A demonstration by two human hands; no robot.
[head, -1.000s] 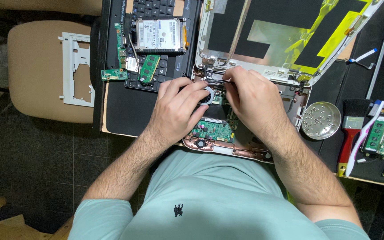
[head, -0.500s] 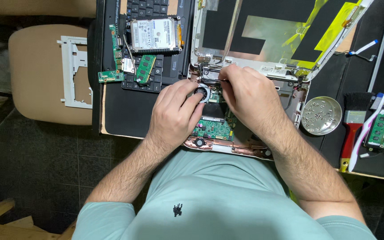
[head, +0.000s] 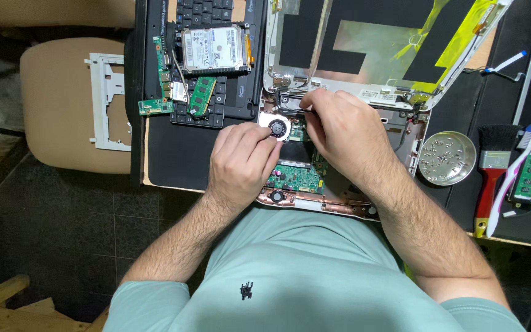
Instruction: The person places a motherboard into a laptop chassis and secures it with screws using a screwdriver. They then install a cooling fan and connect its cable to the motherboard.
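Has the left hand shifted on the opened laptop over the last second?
Yes. The left hand has slid back toward the person, uncovering the round cooling fan; its fingertips now rest at the fan's near edge, beside the green motherboard.

Around the opened laptop base (head: 339, 184), room is tight: the keyboard (head: 216, 61) with its hard drive (head: 211, 48) blocks the far left, the raised lid (head: 388, 49) walls the far side, the screw dish (head: 447, 158) crowds its right. Bare black mat (head: 176, 154) lies open left of it.
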